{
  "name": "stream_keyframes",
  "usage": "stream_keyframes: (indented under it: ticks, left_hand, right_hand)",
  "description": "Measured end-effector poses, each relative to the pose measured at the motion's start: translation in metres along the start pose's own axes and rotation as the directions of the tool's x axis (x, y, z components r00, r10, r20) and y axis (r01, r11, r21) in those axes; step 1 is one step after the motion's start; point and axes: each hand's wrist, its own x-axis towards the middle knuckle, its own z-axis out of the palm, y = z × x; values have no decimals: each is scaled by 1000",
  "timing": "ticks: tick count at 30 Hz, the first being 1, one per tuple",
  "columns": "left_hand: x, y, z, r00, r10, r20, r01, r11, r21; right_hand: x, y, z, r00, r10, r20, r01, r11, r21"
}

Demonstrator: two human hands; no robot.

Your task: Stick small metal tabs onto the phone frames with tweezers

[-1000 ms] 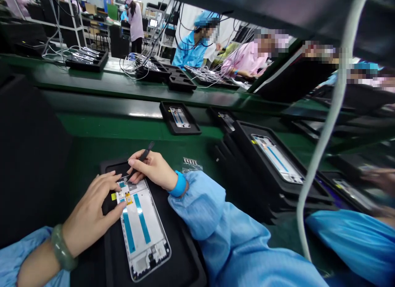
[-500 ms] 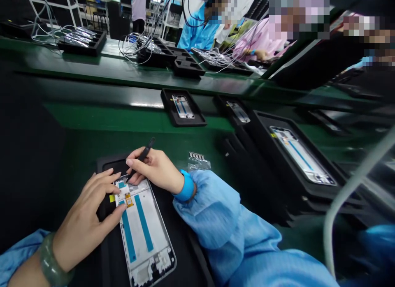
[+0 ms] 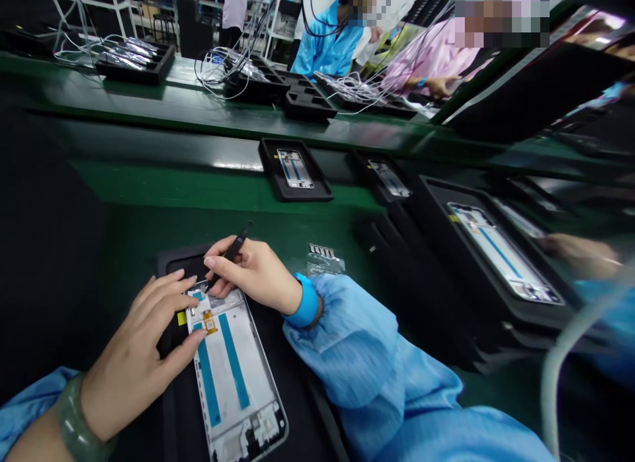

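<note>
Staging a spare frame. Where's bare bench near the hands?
Bare green bench sits between the black work tray, the far tray and the small plastic bag. Crowded: the work tray, where the left hand and the right hand with its black tool cover a phone frame, and rightward, at the large black trays.

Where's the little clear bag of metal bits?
In the head view, the clear bag lies on the green bench, just past the person's right hand and right of the black tray.
</note>
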Motion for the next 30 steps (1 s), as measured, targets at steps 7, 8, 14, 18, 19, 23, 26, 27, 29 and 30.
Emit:
stream_keyframes:
  ticks: [7, 8, 14, 18, 19, 23, 26, 27, 29, 30]
  left_hand:
    - [-1, 0, -1, 1000, -9, 7, 9, 1000, 8]
    - [-1, 0, -1, 1000, -8, 5, 8, 1000, 8]
    - [0, -1, -2, 1000, 21, 17, -21, 999, 38]
    - [3, 0, -3, 997, 71, 44, -76, 991, 111]
    - [4, 1, -4, 995, 87, 48, -92, 987, 133]
    - [6, 5, -7, 991, 122, 61, -133, 964, 231]
    - [6, 9, -8, 991, 118, 65, -133, 945, 299]
    - [6, 10, -8, 991, 118, 66, -133, 940, 314]
    - [6, 12, -7, 991, 118, 66, -134, 933, 335]
    - [6, 12, -7, 991, 117, 65, -132, 931, 341]
  right_hand:
    - [0, 1, 0, 1000, -18, -5, 18, 1000, -8]
    - [0, 1, 0, 1000, -21, -4, 21, 1000, -16]
    - [0, 2, -1, 999, -50, 12, 51, 995, -82]
    - [0, 2, -1, 997, -71, 23, 74, 991, -115]
    - [-1, 2, -1, 997, -76, 25, 78, 989, -126]
    - [-5, 1, 0, 994, -104, 44, 111, 973, -203]
    - [-7, -1, 1, 991, -125, 39, 131, 954, -270]
    - [-8, -1, 1, 992, -127, 27, 129, 955, -266]
    - [-7, -3, 1, 988, -148, -50, 137, 973, -186]
    - [-6, -4, 1, 981, -165, -104, 152, 981, -122]
